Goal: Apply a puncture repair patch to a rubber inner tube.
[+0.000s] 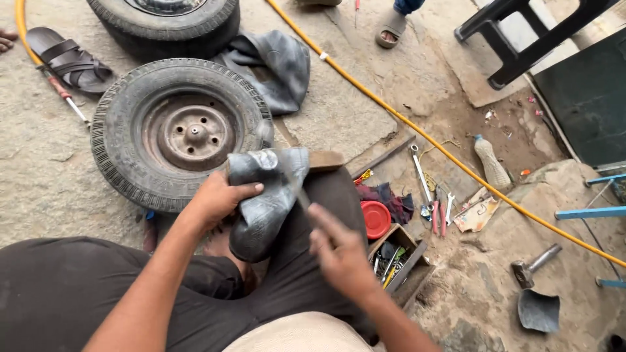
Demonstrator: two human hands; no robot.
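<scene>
One view only, head camera. Left hand [218,199] clamped a folded black inner tube [264,199] against the person's raised knee, thumb on top, fingers wrapped around the fold. Right hand [339,254] was closed on a thin metal tool [295,186], blurred; its tip lay on the tube's upper face, just right of the left thumb. The tube draped over the knee, between both hands.

Ground was rough stone and packed dirt, outdoors. A wheel with rusty rim [179,130] lay flat just beyond the tube, a second tyre [166,23] behind it, another slack tube [274,65] beside them. A yellow hose [424,137] ran diagonally across the ground. Hammer [531,267], plastic bottle [490,163], spanner [420,173] and pliers [438,215] were scattered to the right.

A wooden tool box [401,257] sat by the right knee with small tools inside, too cluttered to tell apart. A red round lid [376,218] rested at its far end.
</scene>
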